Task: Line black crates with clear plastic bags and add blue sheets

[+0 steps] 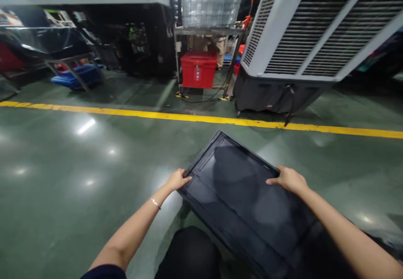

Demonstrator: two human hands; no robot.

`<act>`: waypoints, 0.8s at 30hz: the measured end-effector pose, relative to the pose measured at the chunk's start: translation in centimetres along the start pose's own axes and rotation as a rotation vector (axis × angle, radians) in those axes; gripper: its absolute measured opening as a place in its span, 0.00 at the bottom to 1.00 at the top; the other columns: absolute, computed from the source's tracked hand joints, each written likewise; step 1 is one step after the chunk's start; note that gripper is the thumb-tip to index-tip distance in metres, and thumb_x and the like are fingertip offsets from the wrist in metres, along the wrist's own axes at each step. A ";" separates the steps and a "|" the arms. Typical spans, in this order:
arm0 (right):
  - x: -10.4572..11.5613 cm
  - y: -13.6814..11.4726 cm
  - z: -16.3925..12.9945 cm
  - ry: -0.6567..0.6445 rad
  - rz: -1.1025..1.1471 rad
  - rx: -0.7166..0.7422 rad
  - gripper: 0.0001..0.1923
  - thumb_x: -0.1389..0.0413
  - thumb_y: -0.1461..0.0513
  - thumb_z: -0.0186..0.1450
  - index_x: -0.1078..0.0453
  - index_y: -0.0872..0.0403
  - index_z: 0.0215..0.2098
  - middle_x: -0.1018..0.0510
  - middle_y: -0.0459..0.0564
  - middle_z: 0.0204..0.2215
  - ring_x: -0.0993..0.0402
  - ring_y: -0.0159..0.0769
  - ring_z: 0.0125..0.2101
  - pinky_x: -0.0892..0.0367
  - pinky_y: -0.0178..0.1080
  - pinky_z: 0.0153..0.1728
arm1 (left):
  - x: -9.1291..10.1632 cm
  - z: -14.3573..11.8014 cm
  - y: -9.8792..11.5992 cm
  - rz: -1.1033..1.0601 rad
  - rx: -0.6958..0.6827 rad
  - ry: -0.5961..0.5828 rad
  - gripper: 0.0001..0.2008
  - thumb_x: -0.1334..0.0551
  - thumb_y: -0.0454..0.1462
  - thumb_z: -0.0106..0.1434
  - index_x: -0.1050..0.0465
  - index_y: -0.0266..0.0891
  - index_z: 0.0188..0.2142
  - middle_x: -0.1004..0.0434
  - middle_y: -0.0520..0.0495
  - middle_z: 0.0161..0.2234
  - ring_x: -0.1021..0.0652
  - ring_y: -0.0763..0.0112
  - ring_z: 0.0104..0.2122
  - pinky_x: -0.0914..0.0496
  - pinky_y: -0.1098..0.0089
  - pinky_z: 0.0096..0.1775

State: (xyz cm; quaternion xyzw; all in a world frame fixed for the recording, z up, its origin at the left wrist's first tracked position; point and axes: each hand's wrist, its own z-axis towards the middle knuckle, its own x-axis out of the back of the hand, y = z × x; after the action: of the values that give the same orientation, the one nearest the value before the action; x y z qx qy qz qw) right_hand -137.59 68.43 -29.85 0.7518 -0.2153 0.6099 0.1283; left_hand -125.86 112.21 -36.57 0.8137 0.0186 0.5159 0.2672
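Hands first: my left hand (178,180) clamps the near-left edge of the black panel (242,195), my right hand (288,179) curls over its right edge, holding it tilted above the green floor (78,178). Beyond the yellow line (201,118) I see a closed red bin (198,69), contents hidden.

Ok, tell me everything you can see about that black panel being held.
The black panel is a flat, glossy dark rectangle with a raised rim, plastic-looking. It is held tilted, far corner pointing away, above the green floor. The left hand grips its left edge; the right hand rests on its right edge.
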 end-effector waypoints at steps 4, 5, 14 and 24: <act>-2.3 0.0 1.0 -0.047 -0.003 -0.013 0.33 0.34 0.49 0.46 0.29 0.52 0.48 0.22 0.57 0.39 0.26 0.50 0.42 0.33 0.39 0.35 | 0.7 -2.6 0.5 0.057 0.056 -0.077 0.19 0.42 0.51 0.59 0.28 0.37 0.35 0.24 0.44 0.33 0.24 0.64 0.33 0.36 0.71 0.32; -2.8 -0.1 1.3 -0.051 0.001 -0.017 0.33 0.34 0.50 0.47 0.30 0.52 0.49 0.22 0.57 0.40 0.26 0.49 0.43 0.34 0.39 0.36 | 0.9 -3.0 0.7 0.079 0.072 -0.085 0.19 0.42 0.51 0.59 0.28 0.37 0.35 0.23 0.44 0.33 0.23 0.63 0.33 0.37 0.71 0.32; -3.9 -2.5 2.1 -0.069 -0.029 -0.040 0.18 0.46 0.56 0.63 0.29 0.55 0.49 0.23 0.59 0.45 0.27 0.45 0.45 0.34 0.39 0.41 | 2.3 -2.5 4.5 0.233 0.112 -0.179 0.20 0.48 0.50 0.62 0.28 0.36 0.37 0.22 0.35 0.39 0.22 0.56 0.41 0.33 0.68 0.37; -3.3 11.1 -10.1 0.392 0.654 -0.484 0.22 0.47 0.52 0.63 0.32 0.58 0.50 0.28 0.60 0.51 0.33 0.44 0.52 0.38 0.39 0.51 | 2.7 -0.7 4.6 0.282 0.088 -0.254 0.35 0.51 0.58 0.59 0.37 0.33 0.55 0.25 0.33 0.47 0.24 0.51 0.47 0.32 0.63 0.42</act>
State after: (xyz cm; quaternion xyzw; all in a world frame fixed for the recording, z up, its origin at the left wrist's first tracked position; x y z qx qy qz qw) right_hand -152.15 63.89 -31.57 0.4630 -0.5496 0.6813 0.1391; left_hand -126.32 109.37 -32.06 0.8776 -0.1070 0.4402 0.1567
